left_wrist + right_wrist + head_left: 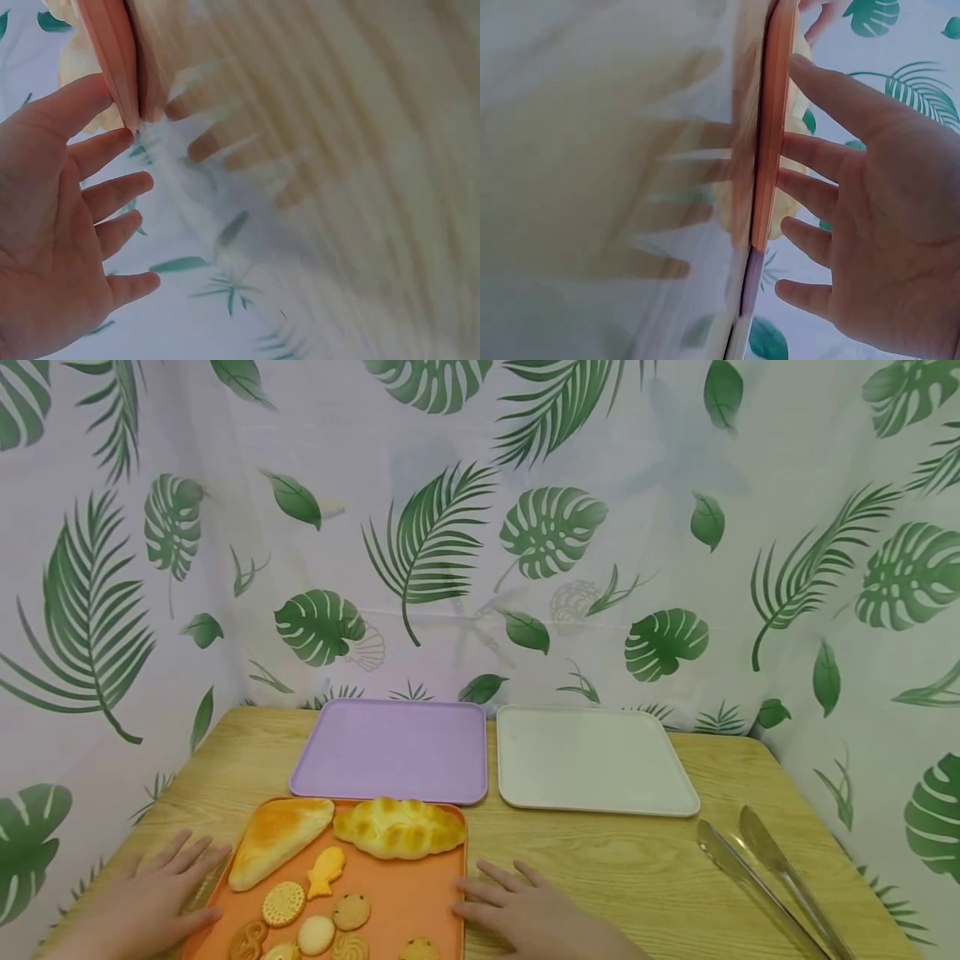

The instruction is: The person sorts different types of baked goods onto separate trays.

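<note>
An orange tray lies at the table's front, with a triangular bread and a ridged, plump bread along its far side. Nearer me on it are a fish-shaped cookie, a dotted round cookie, a chip cookie and several others. My left hand, fingers spread, is at the tray's left edge, thumb over the rim. On the opposite side my right hand has extended fingers, its thumb and index fingertips right at the rim. Both wrist views show straight fingers beside the tray's orange edge.
Behind the orange tray stand a purple tray and a white tray, side by side. Metal tongs lie spread at the table's right. A leaf-patterned curtain encloses the wooden table at the back and sides.
</note>
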Demonstrator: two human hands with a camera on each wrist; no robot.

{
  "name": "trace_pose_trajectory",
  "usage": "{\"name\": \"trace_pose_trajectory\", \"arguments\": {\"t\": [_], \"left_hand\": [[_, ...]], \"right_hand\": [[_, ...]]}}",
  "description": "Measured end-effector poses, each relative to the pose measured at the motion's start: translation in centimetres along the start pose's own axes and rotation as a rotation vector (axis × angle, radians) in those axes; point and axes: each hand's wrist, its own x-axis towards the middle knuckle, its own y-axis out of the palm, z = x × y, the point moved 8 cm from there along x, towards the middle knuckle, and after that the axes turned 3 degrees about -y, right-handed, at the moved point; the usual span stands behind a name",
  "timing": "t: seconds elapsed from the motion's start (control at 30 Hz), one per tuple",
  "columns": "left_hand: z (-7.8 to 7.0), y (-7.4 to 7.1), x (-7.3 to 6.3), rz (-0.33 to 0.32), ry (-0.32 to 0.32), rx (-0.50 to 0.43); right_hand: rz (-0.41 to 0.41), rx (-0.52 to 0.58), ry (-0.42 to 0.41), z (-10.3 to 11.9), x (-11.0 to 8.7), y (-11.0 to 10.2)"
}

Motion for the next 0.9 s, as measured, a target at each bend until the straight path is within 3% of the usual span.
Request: {"name": "trace_pose_trajectory", "arguments": {"t": [0.23,0.47,0.73,0.9], "left_hand": [[-3.5,-0.2,0.6,0.045,0.034,-0.041],[-8.2,-0.5,1.1,0.069,0.096,-0.066],[-13.4,-0.9,1.7,0.109,0.15,-0.12],[-16.2,-1.2,2.2,0.115,0.203,-0.134]], "right_hand": [[-0.001,0.078,0.039,-1.2,-2.8,0.0],[-0.048,0.152,0.086,-3.2,-6.0,0.1],[-0.075,0.342,0.172,-6.2,-9.6,0.6],[-0.119,0.306,0.189,-8.0,-11.8,0.9]]}}
